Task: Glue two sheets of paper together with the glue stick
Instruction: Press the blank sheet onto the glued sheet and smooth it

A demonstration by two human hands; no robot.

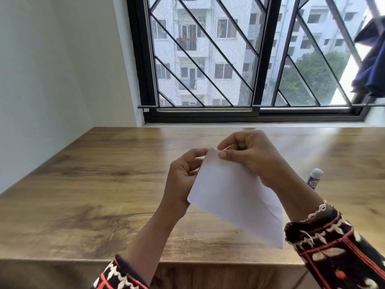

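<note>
Over table (83,184) | left hand (181,180), right hand (252,159) fingers pinch paper (229,197) | glue stick (314,179) near right wrist | window (263,59) behind

The paper (233,197) near the middle is white, smooth and matt, with a crease by its right edge. The table (83,195) looks like brown wood with dark grain, smooth, and has a soft sheen at the far right. The glue stick (314,179) on the right looks like glossy plastic. The sleeve (337,247) is patterned cloth with loose threads. The far window frame (264,59) looks like matt black metal. The left wall (52,59) is smooth and matt. A dark blue cloth (373,59) hangs far right.
</note>
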